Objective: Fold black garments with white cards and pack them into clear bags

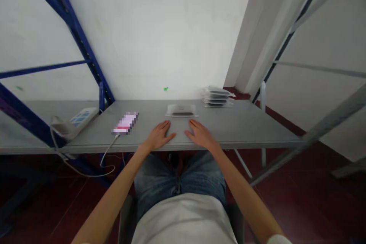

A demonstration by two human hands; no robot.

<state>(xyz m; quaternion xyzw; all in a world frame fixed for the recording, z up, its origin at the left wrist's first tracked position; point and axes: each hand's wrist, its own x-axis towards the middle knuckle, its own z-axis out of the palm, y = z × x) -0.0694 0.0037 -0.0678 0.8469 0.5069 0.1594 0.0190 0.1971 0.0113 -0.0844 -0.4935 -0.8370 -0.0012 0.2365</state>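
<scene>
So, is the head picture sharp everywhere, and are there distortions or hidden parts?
Head view: even, soft light, no strong shadows or glare; the wide lens bends the shelf frames outward; the phone screen is pixelated; the far stack of packets looks slightly blurred; both hands lie flat, fairly sharp.

I see even, soft daylight; white wall (160, 34) bright, near washed out. Floor (300, 198) under table (243, 126) dim, reddish. Faint shadows beneath my hands. Wide-angle bend at edges: shelf struts (71, 23) bow outward. Phone screen (126, 122) pixelated. Overall picture soft, corners blurred.
</scene>
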